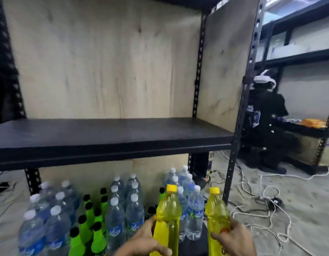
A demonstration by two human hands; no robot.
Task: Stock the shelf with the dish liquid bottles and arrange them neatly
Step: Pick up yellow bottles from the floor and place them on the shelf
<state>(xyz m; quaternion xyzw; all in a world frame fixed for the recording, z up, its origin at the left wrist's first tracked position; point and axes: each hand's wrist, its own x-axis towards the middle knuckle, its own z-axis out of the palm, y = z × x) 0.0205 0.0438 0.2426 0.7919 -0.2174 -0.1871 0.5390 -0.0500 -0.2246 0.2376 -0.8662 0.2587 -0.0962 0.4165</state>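
Observation:
I hold two yellow dish liquid bottles with yellow caps, both upright near the bottom of the head view. My left hand [144,240] grips the left bottle [168,217] around its lower body. The right bottle [216,215] is in my right hand [235,239]. Both bottles are below and in front of the black shelf board [112,137], which has nothing on it. Plywood panels back the shelf.
On the floor under the shelf stand several clear water bottles [115,215] and several green bottles with black caps [89,224]. A black slotted upright [239,130] rises at right. White cords [267,206] lie on the floor. A person in black [265,115] crouches at another rack.

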